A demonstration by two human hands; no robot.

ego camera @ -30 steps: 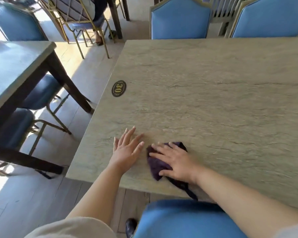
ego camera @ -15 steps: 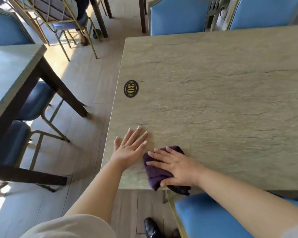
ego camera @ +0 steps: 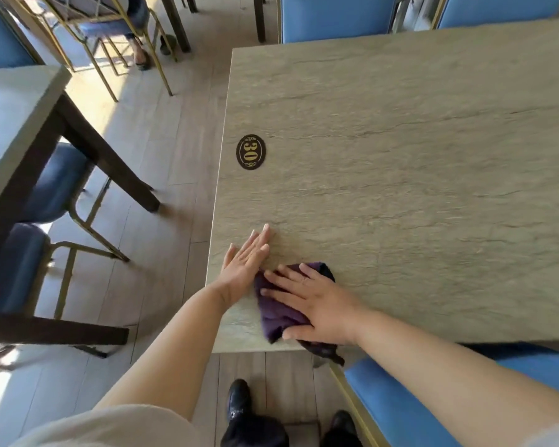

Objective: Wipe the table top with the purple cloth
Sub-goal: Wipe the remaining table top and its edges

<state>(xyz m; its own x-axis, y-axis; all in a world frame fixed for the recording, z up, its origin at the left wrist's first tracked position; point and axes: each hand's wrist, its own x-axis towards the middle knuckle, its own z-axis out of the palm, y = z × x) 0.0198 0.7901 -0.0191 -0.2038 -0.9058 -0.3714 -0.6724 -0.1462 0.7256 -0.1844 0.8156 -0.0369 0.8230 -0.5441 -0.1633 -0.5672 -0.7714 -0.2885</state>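
Right hand (ego camera: 317,306) flat on purple cloth (ego camera: 276,312)

Oval dark plaque (ego camera: 251,152) with gold border and scrollwork, fixed flat on the table top (ego camera: 400,140) near its left edge. It bears the gold numeral "30", set sideways to the viewer, with the digits' tops toward the left edge. No other text, label or brand is legible.

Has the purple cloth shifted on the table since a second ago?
Cannot tell. The purple cloth stays under the right hand near the table's front-left corner, below the number plaque; the apparent shift matches camera movement.
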